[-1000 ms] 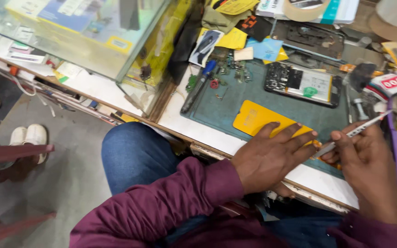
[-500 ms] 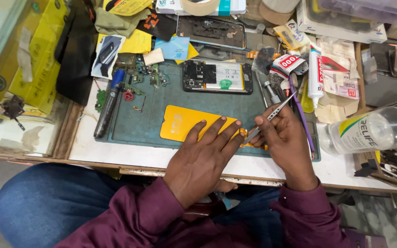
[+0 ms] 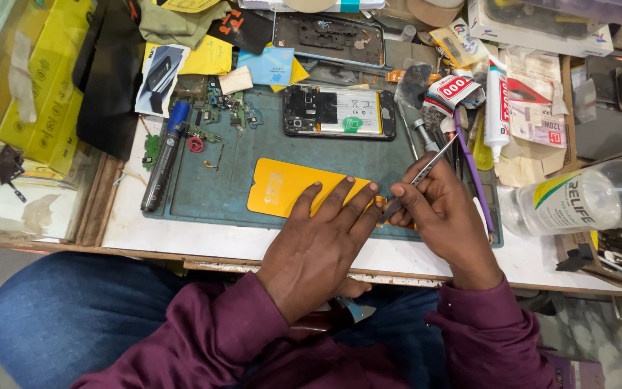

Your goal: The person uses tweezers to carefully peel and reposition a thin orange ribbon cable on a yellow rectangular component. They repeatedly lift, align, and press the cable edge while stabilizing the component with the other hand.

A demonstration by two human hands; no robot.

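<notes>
My left hand point(image 3: 322, 241) lies flat with fingers spread on a yellow phone-shaped panel point(image 3: 282, 189) that rests on a teal work mat point(image 3: 217, 187). My right hand point(image 3: 437, 216) grips metal tweezers point(image 3: 419, 176); their tips meet the panel's right edge by my left fingertips. Farther back on the mat lies an opened phone point(image 3: 340, 113) with its battery and board exposed.
A black-and-blue marker point(image 3: 163, 155) and small circuit parts point(image 3: 214, 115) lie at the mat's left. Glue tubes point(image 3: 496, 101), a purple tool point(image 3: 469, 166) and a clear plastic bottle point(image 3: 577, 198) crowd the right. A phone frame point(image 3: 329, 36) sits behind. A glass case point(image 3: 23, 130) stands left.
The view has swung right and closer onto the bench. Both hands stay on the yellow panel, the tweezers still at its right edge.
</notes>
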